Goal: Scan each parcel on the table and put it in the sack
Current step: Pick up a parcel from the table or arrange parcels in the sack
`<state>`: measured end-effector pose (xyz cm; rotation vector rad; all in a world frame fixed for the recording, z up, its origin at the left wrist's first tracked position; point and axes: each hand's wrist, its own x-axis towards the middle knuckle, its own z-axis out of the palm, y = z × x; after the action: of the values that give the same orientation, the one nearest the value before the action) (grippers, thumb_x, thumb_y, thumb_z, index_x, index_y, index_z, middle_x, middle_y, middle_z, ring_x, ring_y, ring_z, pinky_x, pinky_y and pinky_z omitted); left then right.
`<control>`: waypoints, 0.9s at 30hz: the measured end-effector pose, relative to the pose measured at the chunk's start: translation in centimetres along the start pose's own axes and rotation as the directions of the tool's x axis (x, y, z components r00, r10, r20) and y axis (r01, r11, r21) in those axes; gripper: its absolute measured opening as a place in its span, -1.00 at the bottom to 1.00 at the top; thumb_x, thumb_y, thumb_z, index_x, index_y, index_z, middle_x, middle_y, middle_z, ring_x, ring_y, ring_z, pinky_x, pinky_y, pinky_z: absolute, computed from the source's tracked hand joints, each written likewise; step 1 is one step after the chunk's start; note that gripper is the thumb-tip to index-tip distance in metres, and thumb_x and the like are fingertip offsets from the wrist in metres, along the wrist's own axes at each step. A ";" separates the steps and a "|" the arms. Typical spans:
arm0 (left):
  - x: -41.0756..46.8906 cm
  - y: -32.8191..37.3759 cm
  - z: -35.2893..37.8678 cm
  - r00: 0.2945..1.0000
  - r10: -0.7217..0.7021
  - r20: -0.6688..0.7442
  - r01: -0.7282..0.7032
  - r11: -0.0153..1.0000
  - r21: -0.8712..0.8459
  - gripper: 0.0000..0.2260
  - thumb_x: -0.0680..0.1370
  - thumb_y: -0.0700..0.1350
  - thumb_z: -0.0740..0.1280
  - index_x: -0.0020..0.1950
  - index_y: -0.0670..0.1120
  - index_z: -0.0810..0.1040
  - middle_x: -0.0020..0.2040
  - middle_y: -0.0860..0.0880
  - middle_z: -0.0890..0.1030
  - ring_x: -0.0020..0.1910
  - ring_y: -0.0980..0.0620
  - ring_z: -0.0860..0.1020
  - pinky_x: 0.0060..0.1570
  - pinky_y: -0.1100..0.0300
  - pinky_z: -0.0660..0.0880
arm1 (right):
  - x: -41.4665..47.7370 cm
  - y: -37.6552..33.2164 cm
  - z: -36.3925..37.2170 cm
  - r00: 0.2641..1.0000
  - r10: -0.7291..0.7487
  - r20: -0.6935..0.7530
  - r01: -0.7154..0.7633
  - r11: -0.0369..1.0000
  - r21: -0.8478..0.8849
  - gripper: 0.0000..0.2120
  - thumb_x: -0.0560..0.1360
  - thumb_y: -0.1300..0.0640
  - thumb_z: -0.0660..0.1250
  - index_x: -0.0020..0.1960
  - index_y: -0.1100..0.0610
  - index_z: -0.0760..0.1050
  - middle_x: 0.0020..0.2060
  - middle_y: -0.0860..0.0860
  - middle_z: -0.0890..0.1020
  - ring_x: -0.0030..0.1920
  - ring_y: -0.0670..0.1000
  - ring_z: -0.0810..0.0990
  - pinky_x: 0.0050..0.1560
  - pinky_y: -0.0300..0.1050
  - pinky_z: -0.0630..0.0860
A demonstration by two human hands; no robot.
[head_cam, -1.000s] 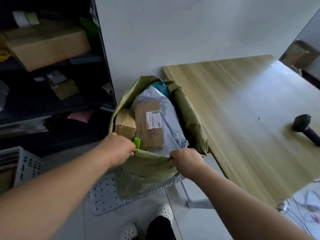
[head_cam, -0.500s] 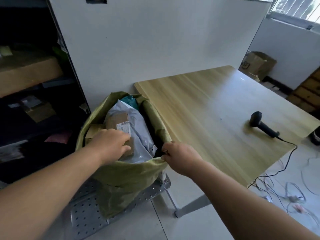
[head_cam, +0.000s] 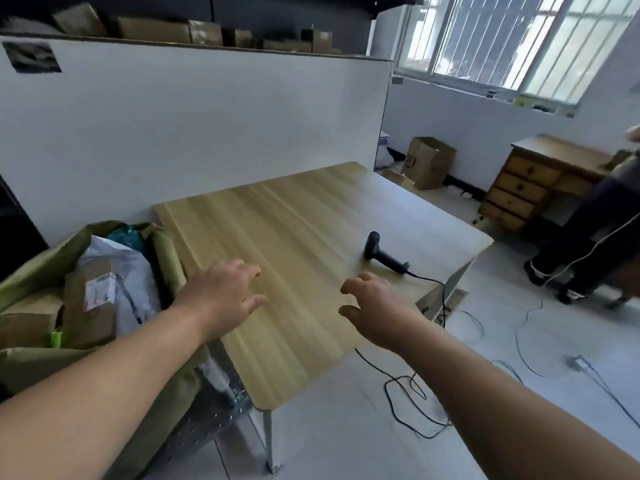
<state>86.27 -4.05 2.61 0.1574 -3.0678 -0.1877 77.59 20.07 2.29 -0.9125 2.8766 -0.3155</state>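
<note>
Both hands have let go of the sack (head_cam: 31,271); left hand (head_cam: 221,292) and right hand (head_cam: 374,306) hover spread and empty over the bare table (head_cam: 277,220). Parcels sit in the sack at nine o'clock: a stiff, light-looking brown box (head_cam: 90,306) I'd grip by its edges, and a soft, slippery grey mailer (head_cam: 117,261). Scanner (head_cam: 382,256) lies at two o'clock.

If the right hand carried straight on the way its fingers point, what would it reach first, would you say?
Probably the black scanner lying on the table; the right hand is open and empty, though depth is hard to judge.
</note>
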 end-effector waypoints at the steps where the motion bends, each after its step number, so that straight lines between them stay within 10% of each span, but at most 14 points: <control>1: 0.8 1.7 0.1 1.000 0.005 -0.009 -0.005 1.000 0.004 -0.49 0.56 0.20 0.20 0.45 0.01 0.30 0.37 0.01 0.42 0.31 -0.01 0.41 0.26 0.08 0.37 | -0.6 1.8 -0.7 1.000 0.018 -0.009 -0.018 1.000 -0.013 -0.63 0.60 -0.06 0.29 0.37 0.01 0.43 0.30 0.00 0.48 0.28 0.10 0.45 0.06 -0.09 0.38; 27: 29.8 12.0 9.7 0.994 -0.063 0.086 0.066 0.997 -0.033 -0.50 0.53 0.24 0.21 0.39 0.02 0.37 0.27 0.00 0.49 0.23 -0.04 0.47 0.16 0.09 0.40 | 18.6 26.7 -0.2 0.954 0.216 0.206 -0.225 0.974 0.017 -0.64 0.60 -0.05 0.27 0.33 0.08 0.40 0.21 0.05 0.50 0.21 0.12 0.49 0.02 -0.03 0.43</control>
<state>54.81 5.83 -3.73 0.2537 -3.1433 -0.2591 47.57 30.60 -4.34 -0.5712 2.7369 -0.2415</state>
